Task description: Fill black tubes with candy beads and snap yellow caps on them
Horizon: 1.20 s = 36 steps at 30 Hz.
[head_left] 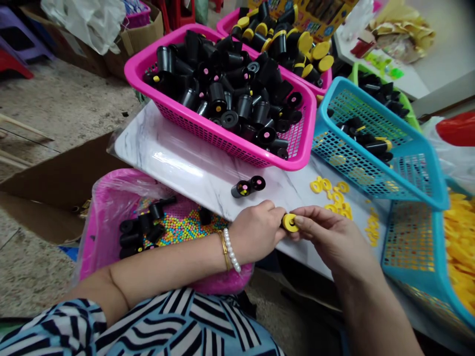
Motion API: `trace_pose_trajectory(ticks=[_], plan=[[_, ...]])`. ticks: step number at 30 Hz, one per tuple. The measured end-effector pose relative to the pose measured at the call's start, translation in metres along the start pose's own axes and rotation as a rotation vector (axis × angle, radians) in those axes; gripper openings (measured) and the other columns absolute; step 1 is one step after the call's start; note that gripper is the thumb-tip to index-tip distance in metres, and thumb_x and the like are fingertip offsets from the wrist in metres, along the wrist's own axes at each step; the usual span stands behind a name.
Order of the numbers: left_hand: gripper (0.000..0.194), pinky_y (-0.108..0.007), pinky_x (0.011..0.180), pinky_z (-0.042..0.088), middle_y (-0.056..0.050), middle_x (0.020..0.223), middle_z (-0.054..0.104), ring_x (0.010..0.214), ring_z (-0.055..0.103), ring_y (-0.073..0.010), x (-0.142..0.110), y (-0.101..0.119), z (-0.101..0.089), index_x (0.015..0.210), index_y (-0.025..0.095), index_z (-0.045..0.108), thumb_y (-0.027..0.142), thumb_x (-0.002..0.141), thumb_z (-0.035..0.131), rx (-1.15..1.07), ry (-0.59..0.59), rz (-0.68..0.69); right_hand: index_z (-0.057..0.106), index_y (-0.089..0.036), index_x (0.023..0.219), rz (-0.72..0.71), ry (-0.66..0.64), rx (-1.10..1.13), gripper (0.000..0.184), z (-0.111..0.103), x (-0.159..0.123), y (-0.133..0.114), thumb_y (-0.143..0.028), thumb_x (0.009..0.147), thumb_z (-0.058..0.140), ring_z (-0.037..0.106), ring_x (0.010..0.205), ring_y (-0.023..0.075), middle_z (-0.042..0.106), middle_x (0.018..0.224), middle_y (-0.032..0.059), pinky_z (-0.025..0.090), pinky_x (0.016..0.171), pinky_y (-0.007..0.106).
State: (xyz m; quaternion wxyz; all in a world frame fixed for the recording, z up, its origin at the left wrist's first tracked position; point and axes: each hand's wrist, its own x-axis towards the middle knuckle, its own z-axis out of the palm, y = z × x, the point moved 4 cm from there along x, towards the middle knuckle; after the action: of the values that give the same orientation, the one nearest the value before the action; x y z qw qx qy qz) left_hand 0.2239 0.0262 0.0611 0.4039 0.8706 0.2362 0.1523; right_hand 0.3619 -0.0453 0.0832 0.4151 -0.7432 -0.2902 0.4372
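Probably light, a yellow-topped piece (290, 223) is pinched at its rim by left hand (260, 230) and right hand (336, 235), over the counter (178, 158).

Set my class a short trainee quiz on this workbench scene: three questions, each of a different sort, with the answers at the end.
1. Multiple choice: What colour is the round piece held between the left hand and the right hand?
A) Pink
B) Yellow
C) Blue

2. True or false: The white bead bracelet is on the left wrist.

3. Fill in the number: Between the large pink basket and the hands, ___ loose black cups sit close together on the marbled tabletop.

Key: 1. B; 2. True; 3. two
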Motion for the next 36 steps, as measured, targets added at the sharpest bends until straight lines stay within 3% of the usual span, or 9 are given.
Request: trace_pose_trajectory(ticks=[5,13,19,22,24,29,31,33,36], plan=[[0.022,-0.031,0.079,0.053,-0.005,0.091,0.062,0.086,0.062,-0.0204,0.001,-0.001,0.002,0.102,0.014,0.064,0.034,0.092,0.065,-0.007,0.013,0.012,0.076,-0.021,0.082,-0.098,0.066,-0.134,0.034,-0.005,-0.005,-0.005,-0.05,0.067,0.085,0.063,0.058,0.0142,0.07,0.067,0.0048,0.055,0.059,0.026],[0.022,-0.031,0.075,0.053,-0.005,0.091,0.063,0.082,0.062,-0.02,-0.002,-0.001,0.003,0.103,0.014,0.064,0.035,0.094,0.062,0.012,0.017,0.017,0.074,-0.021,0.098,-0.039,0.113,-0.092,0.049,-0.006,-0.002,0.005,-0.051,0.062,0.088,0.066,0.059,0.0164,0.073,0.074,0.0047,0.058,0.058,0.028],[0.019,-0.029,0.072,0.049,-0.005,0.079,0.063,0.077,0.061,-0.0197,-0.001,0.004,-0.008,0.09,0.013,0.065,0.032,0.088,0.064,-0.051,0.035,0.097,0.071,-0.018,0.074,-0.102,0.038,-0.152,0.041,-0.001,-0.002,-0.007,-0.055,0.063,0.085,0.063,0.056,0.0153,0.068,0.064,0.0043,0.056,0.056,0.027],[0.03,-0.027,0.065,0.045,-0.002,0.067,0.06,0.068,0.058,-0.0163,0.004,0.005,-0.018,0.077,0.014,0.063,0.04,0.091,0.061,-0.152,0.037,0.024,0.067,-0.018,0.077,-0.054,-0.043,-0.147,0.043,0.0,-0.002,-0.003,-0.056,0.065,0.084,0.064,0.057,0.0153,0.068,0.066,0.004,0.055,0.057,0.026],[0.03,-0.025,0.063,0.042,-0.001,0.066,0.06,0.065,0.057,-0.014,0.008,0.005,-0.022,0.074,0.014,0.061,0.035,0.096,0.056,-0.196,0.03,-0.045,0.065,-0.019,0.081,-0.031,-0.081,-0.143,0.043,0.001,-0.003,0.001,-0.057,0.071,0.08,0.063,0.057,0.0142,0.067,0.064,0.0025,0.053,0.056,0.024],[0.025,-0.027,0.071,0.046,-0.002,0.076,0.063,0.073,0.059,-0.0148,0.009,0.008,-0.02,0.083,0.014,0.062,0.024,0.1,0.047,-0.148,0.015,-0.024,0.058,-0.021,0.084,-0.074,-0.029,-0.017,0.033,0.007,-0.006,0.013,-0.052,0.085,0.069,0.052,0.05,0.0095,0.058,0.055,-0.0036,0.043,0.051,0.02],[0.022,-0.029,0.076,0.049,-0.005,0.087,0.064,0.082,0.061,-0.0168,0.002,0.007,-0.014,0.097,0.012,0.063,0.027,0.101,0.047,-0.121,0.055,0.006,0.056,-0.021,0.084,-0.074,0.003,0.028,0.034,0.01,-0.008,0.018,-0.051,0.083,0.072,0.049,0.046,0.009,0.055,0.052,-0.005,0.04,0.046,0.019],[0.032,-0.03,0.078,0.051,-0.006,0.098,0.062,0.088,0.061,-0.0187,-0.004,0.005,-0.008,0.114,0.014,0.06,0.04,0.096,0.057,-0.112,0.1,0.059,0.057,-0.021,0.084,-0.079,0.05,0.069,0.036,0.009,-0.009,0.022,-0.05,0.077,0.078,0.047,0.042,0.0086,0.055,0.054,-0.005,0.039,0.042,0.02],[0.037,-0.03,0.078,0.054,-0.005,0.1,0.056,0.087,0.06,-0.0178,-0.008,0.003,-0.002,0.116,0.019,0.062,0.046,0.091,0.065,-0.09,0.143,0.101,0.061,-0.02,0.082,-0.099,0.087,0.184,0.039,0.003,-0.009,0.025,-0.054,0.073,0.079,0.051,0.045,0.01,0.06,0.06,-0.0015,0.042,0.043,0.023]])
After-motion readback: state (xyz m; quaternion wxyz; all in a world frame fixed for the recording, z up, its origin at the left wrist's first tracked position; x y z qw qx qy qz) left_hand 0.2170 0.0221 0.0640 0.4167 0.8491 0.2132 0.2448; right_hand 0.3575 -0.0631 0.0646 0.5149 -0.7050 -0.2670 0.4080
